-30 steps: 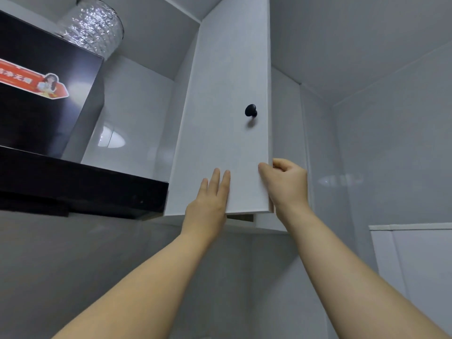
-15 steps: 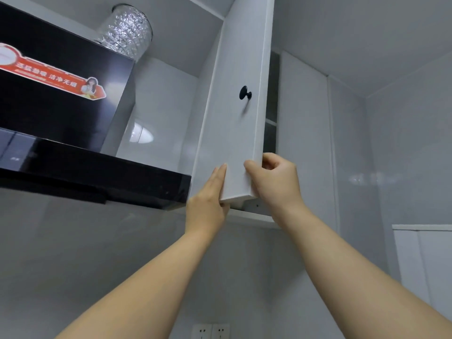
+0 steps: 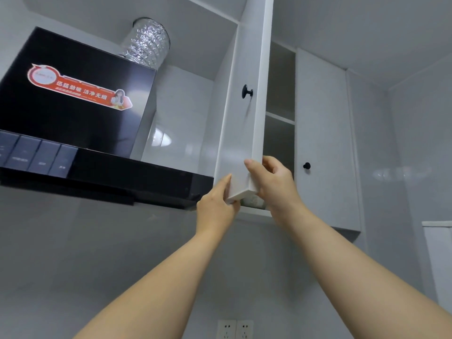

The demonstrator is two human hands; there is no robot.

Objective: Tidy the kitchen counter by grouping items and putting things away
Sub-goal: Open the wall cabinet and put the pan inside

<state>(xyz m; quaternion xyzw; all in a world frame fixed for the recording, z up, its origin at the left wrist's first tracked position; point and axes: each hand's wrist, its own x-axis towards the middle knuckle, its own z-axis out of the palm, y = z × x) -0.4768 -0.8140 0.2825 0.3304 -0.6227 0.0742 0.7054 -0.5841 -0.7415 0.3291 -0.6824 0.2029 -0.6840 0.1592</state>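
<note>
**Cabinet door stood open, both hands at its lower corner**

The white cabinet door stood swung out from the wall cabinet, nearly edge-on to the camera. Its black knob sat on the outer face. The right hand gripped the door's free edge near the bottom corner, thumb on the outer face and fingers curled round behind. The left hand lay against the outer face at the same corner, fingers straight, clasping nothing. The hands were just apart, with the door's corner between them.

To the left, the range hood reached out so that its front lip ended just beside the door's bottom edge. A strip of glossy wall showed between hood and door higher up. To the right, the cabinet mouth lay open between the door's free edge and the neighbouring closed door, which had its own small knob.

Inside, one shelf split the cabinet into an upper and a lower compartment. Both were in shadow, and whether they held anything could not be told from the narrow part that showed. A patterned patch at the cabinet floor, just behind the door's corner, was too hidden by the hands to identify.

The door's top ran out of frame. A foil duct rose behind the hood, which carried a red sticker. Two wall sockets were cut off by the lower edge.
</note>
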